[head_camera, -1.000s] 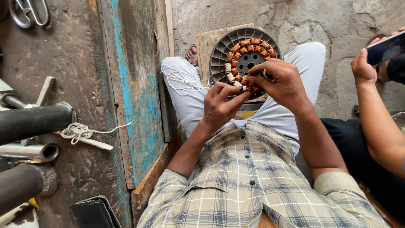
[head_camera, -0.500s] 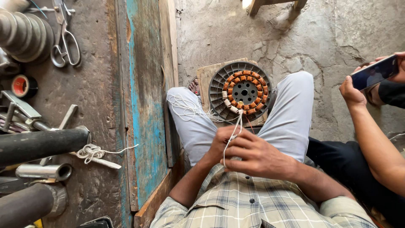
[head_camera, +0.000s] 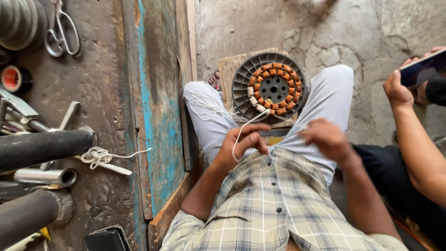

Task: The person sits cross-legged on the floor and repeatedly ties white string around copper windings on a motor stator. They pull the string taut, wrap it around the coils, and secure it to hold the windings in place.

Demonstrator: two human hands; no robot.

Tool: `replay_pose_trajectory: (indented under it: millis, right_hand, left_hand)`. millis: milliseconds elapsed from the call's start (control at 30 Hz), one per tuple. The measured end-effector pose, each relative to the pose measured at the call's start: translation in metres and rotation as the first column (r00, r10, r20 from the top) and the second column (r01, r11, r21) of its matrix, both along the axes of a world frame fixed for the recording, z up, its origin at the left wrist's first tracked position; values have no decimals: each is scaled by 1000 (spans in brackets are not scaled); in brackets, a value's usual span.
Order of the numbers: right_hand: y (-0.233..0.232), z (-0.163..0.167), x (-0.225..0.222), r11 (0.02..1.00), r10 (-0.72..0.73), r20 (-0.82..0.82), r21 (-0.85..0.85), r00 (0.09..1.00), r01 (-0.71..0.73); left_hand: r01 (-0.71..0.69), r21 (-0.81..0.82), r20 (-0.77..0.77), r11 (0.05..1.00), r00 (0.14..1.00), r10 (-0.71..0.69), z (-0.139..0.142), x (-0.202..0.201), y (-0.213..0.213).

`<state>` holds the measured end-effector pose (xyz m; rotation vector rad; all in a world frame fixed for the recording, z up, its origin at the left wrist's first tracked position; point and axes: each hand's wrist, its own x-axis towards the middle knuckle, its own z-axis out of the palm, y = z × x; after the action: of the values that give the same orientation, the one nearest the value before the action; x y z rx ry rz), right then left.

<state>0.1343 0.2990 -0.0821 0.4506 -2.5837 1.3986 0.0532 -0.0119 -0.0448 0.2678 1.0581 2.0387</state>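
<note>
Bare floor [head_camera: 260, 28] beyond the stator [head_camera: 273, 88] lies open; knees flank it.

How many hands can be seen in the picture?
3: the person's left hand pinching white string, right hand beside it, another person's hand holding a dark phone at right.

Scissors [head_camera: 62, 32] top left; tape roll [head_camera: 11, 79], black pipes [head_camera: 44, 146] left; blue plank [head_camera: 160, 116].

The right hand [head_camera: 327, 139] at center is motion-blurred, its grip unreadable; the scissors [head_camera: 62, 32] at upper left are cut off by the top edge.
</note>
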Motion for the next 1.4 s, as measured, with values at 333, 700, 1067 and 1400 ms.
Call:
replay_pose_trajectory:
  millis: [333, 700, 1067, 1400]
  right_hand:
    - [46, -19, -36, 420, -582, -320, 669, 747, 614]
    - [63, -14, -40, 618, -665, 187, -406, 723, 673]
    - [5, -15, -39, 991, -65, 311, 128, 948, 26]
    - [91, -2, -63, 573, -680, -153, 498, 717, 651]
  left_hand:
    - [-81, -166, -101, 983, 993, 65, 4, 5, 9]
    - [-99, -313, -295, 945, 956, 3, 9, 5, 10]
    - [-68, -387, -415, 920, 904, -108, 0, 3, 24]
    - [-98, -351, -374, 931, 926, -44, 0, -1, 13]
